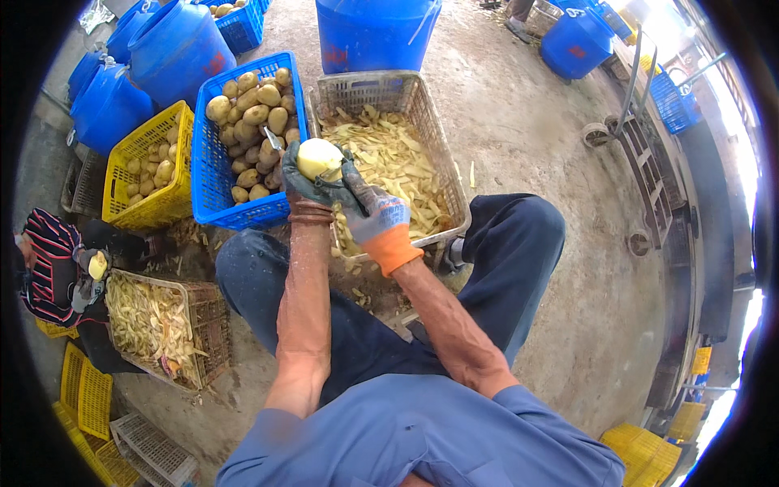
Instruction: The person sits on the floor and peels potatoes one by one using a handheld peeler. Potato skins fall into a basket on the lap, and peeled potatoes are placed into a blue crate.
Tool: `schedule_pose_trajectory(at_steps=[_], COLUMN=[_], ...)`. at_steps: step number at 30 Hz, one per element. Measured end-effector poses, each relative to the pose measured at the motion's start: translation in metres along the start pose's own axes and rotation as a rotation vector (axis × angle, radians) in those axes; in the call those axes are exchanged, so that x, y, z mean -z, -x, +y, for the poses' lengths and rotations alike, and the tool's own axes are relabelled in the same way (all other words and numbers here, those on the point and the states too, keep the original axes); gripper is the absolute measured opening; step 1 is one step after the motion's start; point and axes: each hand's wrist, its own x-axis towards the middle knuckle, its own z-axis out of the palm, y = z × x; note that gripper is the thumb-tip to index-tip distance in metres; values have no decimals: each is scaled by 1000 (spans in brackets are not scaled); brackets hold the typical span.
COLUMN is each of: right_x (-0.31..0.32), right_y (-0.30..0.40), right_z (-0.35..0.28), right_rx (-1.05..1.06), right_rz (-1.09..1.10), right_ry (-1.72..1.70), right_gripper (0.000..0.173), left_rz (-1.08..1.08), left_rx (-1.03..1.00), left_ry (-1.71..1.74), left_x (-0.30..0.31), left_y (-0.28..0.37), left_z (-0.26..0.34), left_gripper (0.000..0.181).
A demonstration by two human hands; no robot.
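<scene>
A pale, mostly peeled potato [317, 158] sits in the fingers of my left hand [304, 181], which wears a dark coated glove. My right hand [369, 204], in a grey and orange knit glove with a dark palm, closes on a small dark-handled tool, probably a peeler [330, 175], against the potato's right side. Both hands are above the near left part of a grey-brown plastic crate [453, 182] holding potato peelings [395, 164]. Left of it, a blue crate [207, 158] holds unpeeled potatoes [249, 115]. A thin metal blade [272, 138] shows just above my left hand, its handle hidden.
A yellow crate of potatoes [182, 198] stands left of the blue one. A co-worker [55, 268] at the left holds a potato beside another crate of peelings [207, 329]. Blue barrels [377, 36] stand ahead; a hand truck [645, 176] is at the right.
</scene>
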Motion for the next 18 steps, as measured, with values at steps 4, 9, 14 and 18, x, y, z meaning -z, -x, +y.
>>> schedule_pose_trajectory(at_steps=[4,9,14,18], right_x=[10,17,19,15], right_y=[11,12,-1,11], right_z=[4,-2,-1,19], right_rx=[-126,-261,-18,-59], right_rz=[-160,-194,-128,-145], right_ry=[76,77,116,119], right_gripper=[48,51,44,49], left_rz=[8,45,15,5], left_rx=[-8,-47,-68,-87], left_ry=[-32,-95,-166,0], left_x=[1,5,-8,-5], left_y=[-5,-2,14,10], left_z=[-5,-21,0,-4], left_gripper=[49,46,46,56])
